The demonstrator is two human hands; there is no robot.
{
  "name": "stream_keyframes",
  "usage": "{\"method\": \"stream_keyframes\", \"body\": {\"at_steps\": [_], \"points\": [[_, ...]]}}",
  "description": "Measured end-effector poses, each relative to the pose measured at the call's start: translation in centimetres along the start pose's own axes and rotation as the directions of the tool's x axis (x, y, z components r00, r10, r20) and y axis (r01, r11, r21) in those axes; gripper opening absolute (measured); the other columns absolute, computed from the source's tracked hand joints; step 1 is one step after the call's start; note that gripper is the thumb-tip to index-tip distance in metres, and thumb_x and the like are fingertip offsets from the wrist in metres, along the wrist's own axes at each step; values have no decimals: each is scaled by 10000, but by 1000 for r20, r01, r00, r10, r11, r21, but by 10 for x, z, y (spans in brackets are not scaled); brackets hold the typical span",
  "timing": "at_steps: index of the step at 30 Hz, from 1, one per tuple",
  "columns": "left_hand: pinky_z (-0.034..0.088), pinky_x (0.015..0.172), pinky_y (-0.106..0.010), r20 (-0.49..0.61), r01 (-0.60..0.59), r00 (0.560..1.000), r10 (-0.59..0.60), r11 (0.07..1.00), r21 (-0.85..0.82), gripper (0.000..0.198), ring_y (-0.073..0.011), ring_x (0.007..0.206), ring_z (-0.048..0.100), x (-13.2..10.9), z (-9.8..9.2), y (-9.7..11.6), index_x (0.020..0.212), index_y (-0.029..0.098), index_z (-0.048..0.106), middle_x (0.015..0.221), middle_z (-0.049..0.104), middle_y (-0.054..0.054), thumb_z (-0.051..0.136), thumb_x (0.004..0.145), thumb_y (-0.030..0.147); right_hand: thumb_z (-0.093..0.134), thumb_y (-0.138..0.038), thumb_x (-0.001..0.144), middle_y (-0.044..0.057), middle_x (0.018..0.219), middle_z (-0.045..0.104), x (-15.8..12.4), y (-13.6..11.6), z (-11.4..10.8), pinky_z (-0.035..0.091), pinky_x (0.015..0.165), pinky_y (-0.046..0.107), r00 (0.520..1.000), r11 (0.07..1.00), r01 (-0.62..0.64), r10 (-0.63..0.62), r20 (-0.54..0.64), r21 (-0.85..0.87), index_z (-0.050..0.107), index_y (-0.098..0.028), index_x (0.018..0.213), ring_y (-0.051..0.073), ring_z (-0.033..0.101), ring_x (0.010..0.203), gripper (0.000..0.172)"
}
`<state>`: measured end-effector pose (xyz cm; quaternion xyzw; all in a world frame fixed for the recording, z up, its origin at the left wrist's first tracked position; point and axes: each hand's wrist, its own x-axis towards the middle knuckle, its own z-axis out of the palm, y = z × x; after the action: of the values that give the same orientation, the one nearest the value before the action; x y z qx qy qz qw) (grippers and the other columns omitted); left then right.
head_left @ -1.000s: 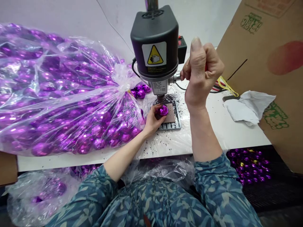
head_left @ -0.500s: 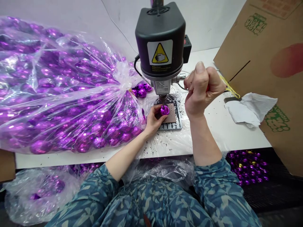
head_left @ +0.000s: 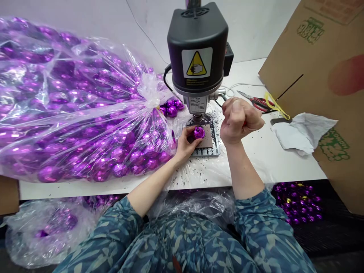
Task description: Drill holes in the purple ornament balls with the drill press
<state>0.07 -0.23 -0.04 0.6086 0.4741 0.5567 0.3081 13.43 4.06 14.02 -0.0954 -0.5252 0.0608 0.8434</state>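
Left hand (head_left: 184, 147) cupped the light, slippery, fragile purple bauble (head_left: 199, 132) by its sides under the drill press (head_left: 197, 49); right hand (head_left: 238, 121) clenched, hold unclear.

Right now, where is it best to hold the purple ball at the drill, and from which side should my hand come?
Cup the near-left side of the shiny purple ball, coming from the left, as the left hand does now. It is round and smooth, with no edge to pinch, so wrapped fingers probably hold better. The drill spindle stands just behind it and crowds the top.
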Motion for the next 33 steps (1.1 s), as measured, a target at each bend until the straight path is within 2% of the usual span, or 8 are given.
{"method": "stream_keyframes", "body": {"at_steps": [9, 17, 20, 22, 24, 27, 31, 33], "points": [[604, 1070, -446, -9, -11, 1000, 11, 1000, 14, 486, -250, 1218, 717, -1, 0, 2, 1244, 220, 580, 1314, 706, -121, 860, 853, 292, 607, -311, 975, -64, 479, 185, 2, 0, 3, 233, 420, 283, 1000, 1000, 25, -24, -13, 16, 180, -184, 582, 50, 188, 407, 594], [615, 883, -419, -80, -13, 996, 29, 981, 193, 393, -224, 997, 706, -7, -9, 27, 1133, 216, 615, 1143, 713, -84, 852, 824, 275, 525, -873, 826, -37, 519, 252, 68, -1, 37, 255, 441, 361, 927, 910, -363, 373, 17, -198, 230, -264, 579, 110, 233, 440, 720], [592, 855, -429, 107, -96, 992, 68, 953, 287, 276, -233, 946, 678, -36, -31, 60, 1071, 249, 674, 1012, 698, -52, 815, 850, 336, 507, -955, 735, -29, 517, 245, 73, 1, 38, 239, 434, 375, 925, 914, -368, 378, 33, -170, 221, -270, 569, 120, 233, 442, 761], [591, 801, -395, 437, -157, 899, 18, 946, 285, 280, -233, 903, 685, -68, -48, 84, 1062, 280, 712, 991, 698, -46, 838, 824, 356, 487, -966, 729, -28, 511, 246, 73, 0, 38, 227, 431, 377, 923, 916, -371, 382, 41, -154, 221, -270, 569, 119, 227, 434, 762], [584, 709, -370, 737, -240, 672, -74, 919, 312, 348, -251, 861, 701, -101, -62, 103, 1100, 287, 734, 1006, 707, -66, 873, 790, 361, 452, -978, 723, -26, 502, 247, 71, -3, 37, 233, 429, 378, 924, 915, -365, 379, 55, -169, 211, -266, 573, 122, 228, 425, 767], [593, 678, -398, 863, -359, 500, -73, 889, 284, 380, -287, 865, 721, -121, -76, 112, 1222, 269, 705, 1071, 738, -107, 794, 881, 409, 462, -986, 702, -25, 489, 272, 71, -5, 37, 242, 422, 383, 921, 910, -371, 386, 54, -185, 215, -270, 573, 129, 241, 415, 769], [617, 838, -397, 485, -268, 868, 107, 923, 276, 203, -233, 936, 724, -47, -89, 84, 1138, 267, 676, 1001, 738, -76, 517, 1027, 207, 480, -1002, 696, -42, 475, 257, 72, 0, 38, 234, 401, 369, 919, 910, -387, 394, 21, -151, 232, -278, 571, 105, 246, 400, 775], [595, 916, -438, 253, -211, 961, 109, 883, 419, 214, -253, 970, 700, 21, -93, 60, 1070, 236, 679, 986, 710, -89, 514, 983, 129, 466, -1005, 701, -49, 475, 246, 72, 2, 38, 239, 400, 358, 920, 908, -384, 392, 17, -168, 232, -278, 582, 100, 249, 406, 773]]}}
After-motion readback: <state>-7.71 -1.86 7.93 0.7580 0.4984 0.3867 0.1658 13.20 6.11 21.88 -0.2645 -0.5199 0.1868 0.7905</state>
